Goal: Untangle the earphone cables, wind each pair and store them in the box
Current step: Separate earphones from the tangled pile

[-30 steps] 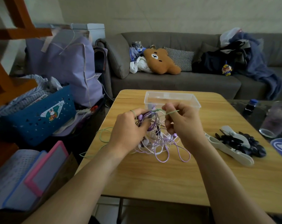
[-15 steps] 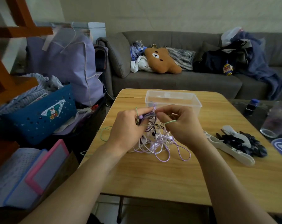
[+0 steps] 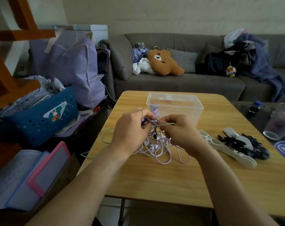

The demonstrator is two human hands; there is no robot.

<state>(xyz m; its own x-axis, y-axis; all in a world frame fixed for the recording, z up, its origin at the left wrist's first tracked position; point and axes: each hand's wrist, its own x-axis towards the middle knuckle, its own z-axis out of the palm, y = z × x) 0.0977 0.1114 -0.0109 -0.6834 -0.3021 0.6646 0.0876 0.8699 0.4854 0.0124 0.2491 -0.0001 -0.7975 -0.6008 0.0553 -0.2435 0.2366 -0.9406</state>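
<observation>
Nearest the person, both forearms reach in over the near edge of the table. The tangle of earphone cables lies near the table's middle, its purple and white loops resting on the wood while its upper part is lifted between the hands.

The left hand has its fingers curled round the raised bundle, and a green cable crosses its index finger, then trails off toward the left edge. The right hand pinches a strand of the same green cable just beside the left hand's fingertips.

Toward the right edge lies a white clip-like tool with a heap of dark items resting against it.

Behind the hands, close to the far edge, stands the clear plastic box. Whether it holds anything cannot be told.

Risks, as judged:
- Pulling the green strand while the left hand clamps the bundle would likely tighten a knot rather than free it.
- A hard tug could strain the thin wire at an earbud or plug.
- The slack hanging over the left edge could snag or drag the tangle off.

Legible writing: none on the task items. A blue basket left of the table bears a printed figure with letters too small to read.
</observation>
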